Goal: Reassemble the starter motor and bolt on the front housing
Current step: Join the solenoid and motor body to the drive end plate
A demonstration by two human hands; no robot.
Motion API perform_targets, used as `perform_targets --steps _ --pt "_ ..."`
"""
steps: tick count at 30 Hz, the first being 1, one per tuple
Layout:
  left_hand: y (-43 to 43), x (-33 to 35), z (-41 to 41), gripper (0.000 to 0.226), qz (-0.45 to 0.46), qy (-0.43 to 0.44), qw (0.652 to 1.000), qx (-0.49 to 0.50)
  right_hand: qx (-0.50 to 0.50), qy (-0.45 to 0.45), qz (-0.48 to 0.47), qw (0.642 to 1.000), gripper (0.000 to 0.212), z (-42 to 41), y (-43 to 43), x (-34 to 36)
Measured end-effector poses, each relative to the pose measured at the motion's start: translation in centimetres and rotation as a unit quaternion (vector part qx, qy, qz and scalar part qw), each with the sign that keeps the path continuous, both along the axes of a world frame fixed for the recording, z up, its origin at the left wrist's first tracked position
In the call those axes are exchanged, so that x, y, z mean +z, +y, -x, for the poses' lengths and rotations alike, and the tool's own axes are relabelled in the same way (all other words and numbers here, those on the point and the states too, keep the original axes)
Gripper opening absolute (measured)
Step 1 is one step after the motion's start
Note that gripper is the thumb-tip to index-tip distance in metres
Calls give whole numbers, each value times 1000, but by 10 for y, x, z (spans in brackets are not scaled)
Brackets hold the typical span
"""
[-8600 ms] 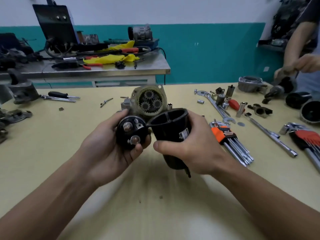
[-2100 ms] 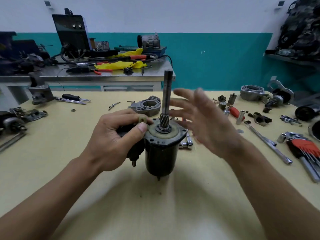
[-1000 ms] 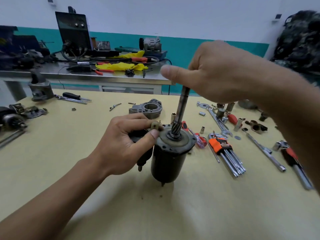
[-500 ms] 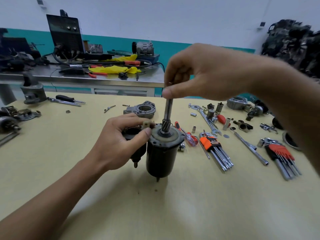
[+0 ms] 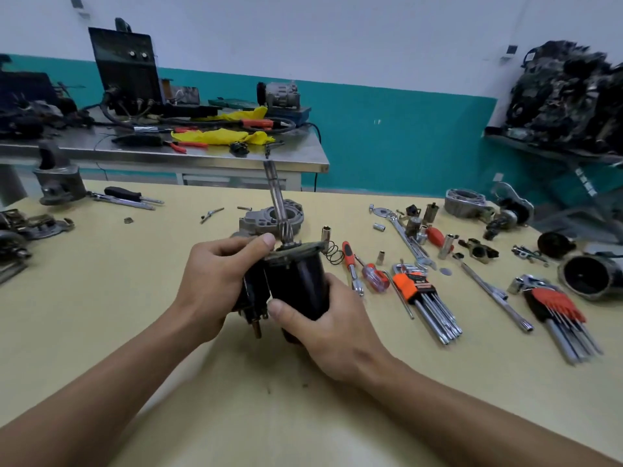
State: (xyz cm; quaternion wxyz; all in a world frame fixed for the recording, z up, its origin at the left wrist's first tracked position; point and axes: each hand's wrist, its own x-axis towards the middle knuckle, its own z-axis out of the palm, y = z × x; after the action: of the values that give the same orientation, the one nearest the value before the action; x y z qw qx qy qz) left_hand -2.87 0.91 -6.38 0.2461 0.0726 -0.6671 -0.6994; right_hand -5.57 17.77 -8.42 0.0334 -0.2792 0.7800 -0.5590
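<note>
The black starter motor body is held upright above the yellow table, its steel shaft with a toothed pinion pointing up and leaning slightly left. My left hand wraps the black solenoid on the motor's left, thumb on the top plate. My right hand grips the lower part of the motor body from the right and below. The grey aluminium front housing lies on the table just behind the motor, partly hidden by the shaft.
A spring, a red-handled screwdriver, sockets, a ratchet wrench and two hex key sets lie to the right. Other motor housings sit at the far right. A steel bench with tools stands behind.
My right hand has let go of the shaft's top and dropped down to grip the motor body. The motor has been lifted and tilted a little.
</note>
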Motion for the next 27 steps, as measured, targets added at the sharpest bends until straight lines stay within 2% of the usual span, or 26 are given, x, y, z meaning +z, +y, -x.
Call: perform_targets --steps 5,11,14,16,18,20,22,24,27 --pt "6 2 2 64 25 -47 995 82 31 -69 42 996 34 5 -4 3" --pt "18 9 -3 48 102 -16 991 90 43 -157 106 981 38 5 1 5" --pt "21 10 -6 44 94 -7 993 77 85 -232 144 958 43 8 5 4" --pt "22 10 -4 43 86 -13 993 78 88 -249 153 952 42 7 5 4" --pt "23 8 -3 44 94 -10 991 90 58 -203 133 968 42 5 3 3" --pt "23 7 -4 43 132 11 984 117 13 -102 100 990 41 3 1 3" --pt "25 10 -7 46 179 47 973 135 -27 -22 74 997 41 2 2 4" --pt "26 13 -9 41 202 87 966 133 -25 2 72 997 43 2 5 6" --pt "26 21 -15 27 226 143 957 116 39 5 108 993 45 5 6 8"
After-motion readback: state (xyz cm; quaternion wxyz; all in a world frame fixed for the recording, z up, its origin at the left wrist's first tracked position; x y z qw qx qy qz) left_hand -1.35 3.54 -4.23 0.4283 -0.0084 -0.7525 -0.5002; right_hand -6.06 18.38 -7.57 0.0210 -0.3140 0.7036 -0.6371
